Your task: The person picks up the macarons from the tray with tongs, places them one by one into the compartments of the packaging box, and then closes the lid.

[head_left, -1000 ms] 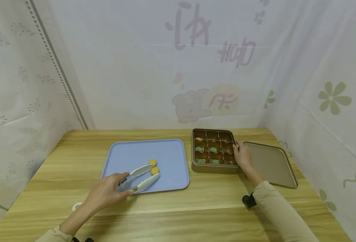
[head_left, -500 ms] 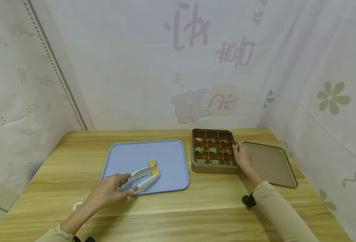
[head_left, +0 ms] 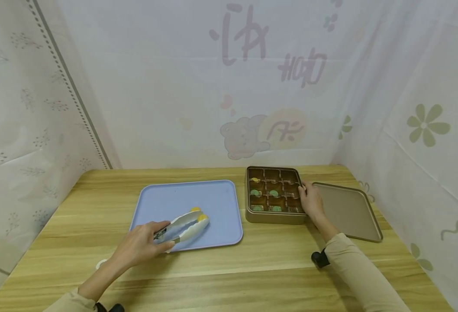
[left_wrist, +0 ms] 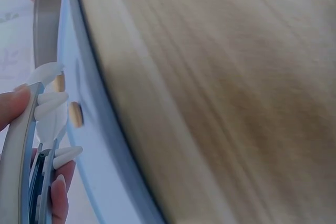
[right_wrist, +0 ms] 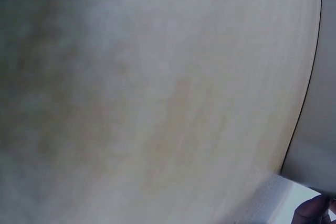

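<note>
My left hand (head_left: 141, 242) holds a pair of food tongs (head_left: 190, 225) with white scalloped tips over the front of a light-blue tray (head_left: 162, 199). One round yellow cookie-like piece (head_left: 202, 217) sits between the tips, and a second yellow piece (head_left: 195, 209) lies just behind the upper tip, partly hidden. In the left wrist view the two pieces show near the tongs (left_wrist: 50, 114). My right hand (head_left: 312, 201) grips the right side of a bronze tin box (head_left: 275, 218), whose brown divided insert holds several green pieces and a yellow one. In the right wrist view only fingertips (right_wrist: 311, 211) show by the tin.
A flat bronze lid (head_left: 349, 212) lies right of the tin, partly behind the right hand. A small white ring-like thing (head_left: 101, 263) is beside the left wrist. Patterned white cloth (head_left: 166, 86) stands behind and beside the wooden table (head_left: 229, 281).
The tong tips have shifted slightly to the right and come closer together around the front yellow piece, which has moved slightly. The right hand and the tin stay as they were.
</note>
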`<state>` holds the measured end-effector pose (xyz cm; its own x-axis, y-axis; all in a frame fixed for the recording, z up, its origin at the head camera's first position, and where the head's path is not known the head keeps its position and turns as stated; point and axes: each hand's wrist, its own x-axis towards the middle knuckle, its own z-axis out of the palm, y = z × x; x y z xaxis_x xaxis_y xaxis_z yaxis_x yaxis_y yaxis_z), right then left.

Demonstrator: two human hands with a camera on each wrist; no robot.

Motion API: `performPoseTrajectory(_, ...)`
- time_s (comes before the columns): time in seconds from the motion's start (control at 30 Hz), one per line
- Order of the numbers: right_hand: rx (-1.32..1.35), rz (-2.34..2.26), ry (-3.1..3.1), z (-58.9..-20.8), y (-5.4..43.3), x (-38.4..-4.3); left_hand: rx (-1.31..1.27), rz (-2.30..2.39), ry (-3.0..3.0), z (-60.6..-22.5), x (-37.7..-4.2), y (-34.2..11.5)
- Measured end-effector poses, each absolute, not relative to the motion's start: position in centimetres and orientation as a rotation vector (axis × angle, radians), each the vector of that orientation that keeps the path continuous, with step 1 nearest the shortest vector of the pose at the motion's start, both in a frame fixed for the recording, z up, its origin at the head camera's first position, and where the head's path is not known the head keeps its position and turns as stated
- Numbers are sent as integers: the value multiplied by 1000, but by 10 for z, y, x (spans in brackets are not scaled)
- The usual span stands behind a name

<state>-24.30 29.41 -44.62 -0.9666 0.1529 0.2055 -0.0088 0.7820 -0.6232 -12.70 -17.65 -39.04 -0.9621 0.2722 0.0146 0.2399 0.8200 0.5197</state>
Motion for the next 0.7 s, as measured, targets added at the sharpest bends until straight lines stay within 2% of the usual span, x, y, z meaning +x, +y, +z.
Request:
performPoseTrajectory(0.33, -98, 945, -2713, -444, 293, -242, 474, 916, 2989, -374, -151, -160)
performPoseTrajectory(0.7, -114, 944, -2725, -444, 293, -242, 493, 938, 2932, -357, -185, -120)
